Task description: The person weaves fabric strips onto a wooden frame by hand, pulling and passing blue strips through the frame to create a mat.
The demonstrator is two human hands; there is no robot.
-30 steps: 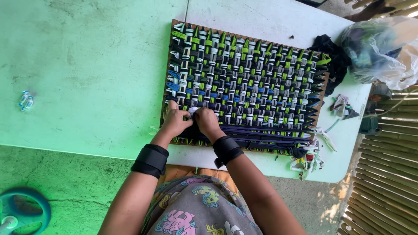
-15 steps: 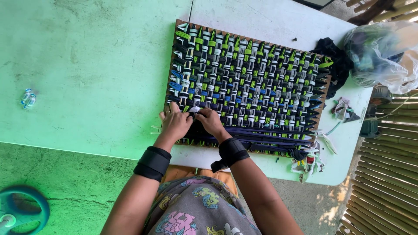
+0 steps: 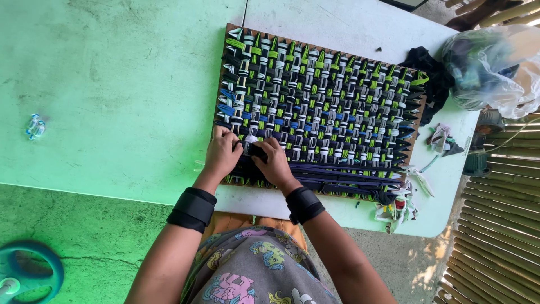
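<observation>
A rectangular weaving frame [image 3: 320, 110] lies on a white table [image 3: 349, 22], filled with woven strips of black, white, green and blue cloth. Dark blue strips [image 3: 349, 171] run unwoven along its near edge. My left hand [image 3: 222, 153] rests on the frame's near left corner, fingers curled on the weave. Beside it, my right hand [image 3: 271, 162] pinches a dark strip [image 3: 256, 151] at the same spot. Both wrists wear black bands.
A clear plastic bag [image 3: 495, 67] of cloth scraps sits at the table's far right, black cloth [image 3: 422, 62] beside it. Loose scraps [image 3: 396, 205] lie by the near right edge. A small clear object [image 3: 35, 126] lies at left. A teal round thing [image 3: 25, 276] is on the floor.
Both hands have stayed at the frame's near left corner, with small finger movements on the strip. The view has shifted slightly.
</observation>
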